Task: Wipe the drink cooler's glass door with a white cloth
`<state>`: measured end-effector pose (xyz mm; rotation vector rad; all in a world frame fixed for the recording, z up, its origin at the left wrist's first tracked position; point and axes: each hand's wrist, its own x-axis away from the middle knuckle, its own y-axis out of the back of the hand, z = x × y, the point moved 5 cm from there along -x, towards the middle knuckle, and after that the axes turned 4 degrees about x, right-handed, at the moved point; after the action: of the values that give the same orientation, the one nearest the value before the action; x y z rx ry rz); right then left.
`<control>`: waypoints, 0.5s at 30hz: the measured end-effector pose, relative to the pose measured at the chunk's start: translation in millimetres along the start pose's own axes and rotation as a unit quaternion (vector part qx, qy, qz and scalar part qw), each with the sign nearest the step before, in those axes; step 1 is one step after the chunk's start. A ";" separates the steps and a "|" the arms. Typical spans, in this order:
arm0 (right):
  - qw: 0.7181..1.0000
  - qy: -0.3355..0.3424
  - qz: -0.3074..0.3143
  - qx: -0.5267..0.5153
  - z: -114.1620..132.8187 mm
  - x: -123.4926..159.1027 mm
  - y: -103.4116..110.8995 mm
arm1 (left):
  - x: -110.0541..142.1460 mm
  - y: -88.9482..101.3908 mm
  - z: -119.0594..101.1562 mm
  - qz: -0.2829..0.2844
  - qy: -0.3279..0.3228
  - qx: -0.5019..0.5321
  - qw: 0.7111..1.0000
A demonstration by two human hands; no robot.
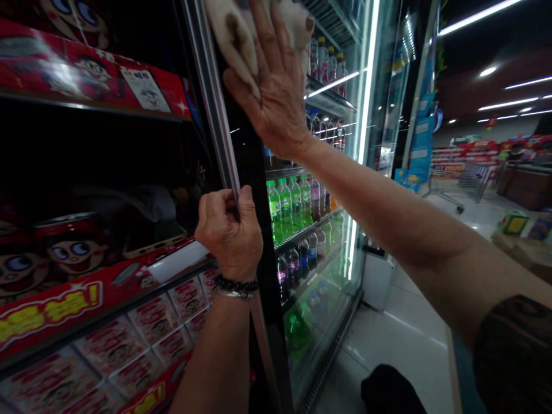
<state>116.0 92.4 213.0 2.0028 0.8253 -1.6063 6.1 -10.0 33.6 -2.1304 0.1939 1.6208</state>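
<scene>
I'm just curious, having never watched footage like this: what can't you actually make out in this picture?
Head view only:
- The cloth: its top is cut off by the upper edge, and the right hand covers its middle.
- The door edge: hidden where the left hand wraps it.
- Bottle labels: too small to read.
- The shelf behind: too dark.

I'm looking at a supermarket: a glass-door drinks cooler full of bottles at centre, packaged snacks on shelves lower left, aisle displays far right.
</scene>
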 end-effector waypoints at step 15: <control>0.998 -0.045 -0.007 -0.039 -77.6 86.0 -23.1 | 0.7 -1.1 3.0 -0.015 0.003 -0.011 1.000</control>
<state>167.8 176.0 147.6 1.8603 0.8557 -1.6329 4.1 -7.6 32.6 -2.1435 0.1463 1.6070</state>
